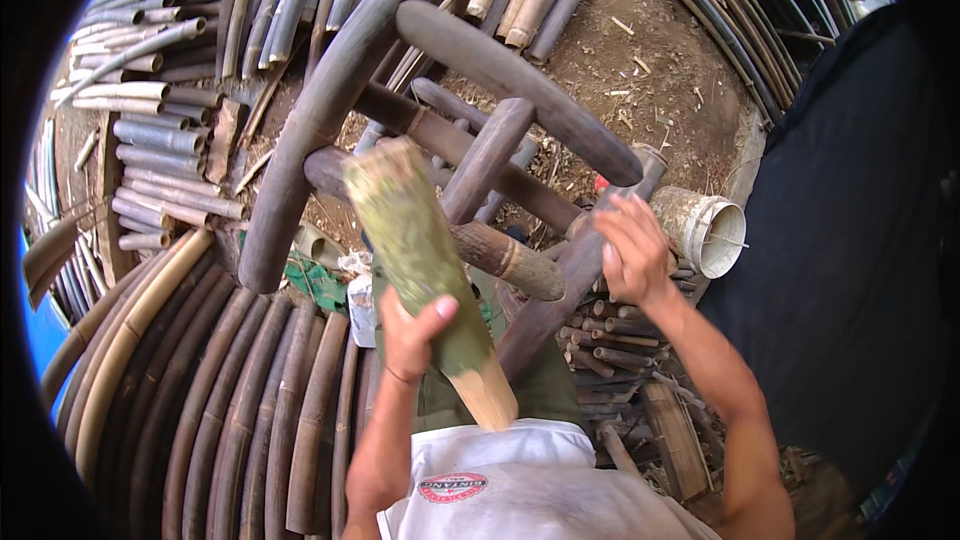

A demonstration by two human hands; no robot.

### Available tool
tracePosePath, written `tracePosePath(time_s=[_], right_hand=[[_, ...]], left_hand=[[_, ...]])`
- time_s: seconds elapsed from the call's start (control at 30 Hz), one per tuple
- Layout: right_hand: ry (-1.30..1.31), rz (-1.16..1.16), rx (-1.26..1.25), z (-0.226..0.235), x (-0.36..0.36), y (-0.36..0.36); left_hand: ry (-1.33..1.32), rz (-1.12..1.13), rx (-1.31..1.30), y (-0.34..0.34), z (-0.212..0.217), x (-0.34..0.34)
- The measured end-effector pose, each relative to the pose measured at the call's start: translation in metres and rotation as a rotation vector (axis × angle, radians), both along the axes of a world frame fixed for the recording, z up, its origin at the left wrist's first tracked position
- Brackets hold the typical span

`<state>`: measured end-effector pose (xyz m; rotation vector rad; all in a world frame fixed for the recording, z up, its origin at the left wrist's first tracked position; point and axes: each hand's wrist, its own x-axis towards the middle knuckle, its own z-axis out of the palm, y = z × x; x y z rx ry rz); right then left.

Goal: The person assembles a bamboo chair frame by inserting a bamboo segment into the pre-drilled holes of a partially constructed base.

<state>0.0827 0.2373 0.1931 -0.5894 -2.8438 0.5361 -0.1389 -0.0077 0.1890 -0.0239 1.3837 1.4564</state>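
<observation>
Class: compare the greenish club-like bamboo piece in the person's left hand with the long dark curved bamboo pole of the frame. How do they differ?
The greenish club-like bamboo piece is short and thick, widening to a frayed top; the long dark curved bamboo pole is slim, smooth and bent. The club is mossy green with a pale cut end; the pole is uniformly dark brown. The left hand grips the club; the pole is part of the frame, which the right hand steadies. Both are round bamboo.

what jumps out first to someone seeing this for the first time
At centre, the left hand grips a thick green bamboo mallet, raised over a dark bent-bamboo chair frame. The right hand steadies a frame post at right of centre, beside a white bucket. Curved bamboo poles fan across the lower left.
</observation>
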Motion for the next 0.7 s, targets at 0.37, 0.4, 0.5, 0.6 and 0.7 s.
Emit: tracePosePath(time_s=[0.37, 0.4, 0.5, 0.6, 0.7], right_hand=[[-0.150, 0.123, -0.109, -0.019, -0.025, 0.024], [-0.152, 0.140, -0.101, 0.011, -0.034, 0.019], [-0.185, 0.142, -0.058, 0.022, -0.036, 0.013], [-0.052, -0.039, -0.066, -0.066, -0.013, -0.004], [-0.093, -0.030, -0.127, -0.077, 0.006, -0.002]], left_hand=[[0.523, -0.150, -0.005, 0.035, -0.048, -0.114], [0.526, -0.138, -0.029, 0.031, -0.049, -0.115], [0.504, -0.146, -0.056, 0.036, -0.045, -0.117], [0.465, -0.183, -0.023, 0.027, -0.041, -0.117], [0.518, -0.151, -0.038, 0.035, -0.046, -0.111]])
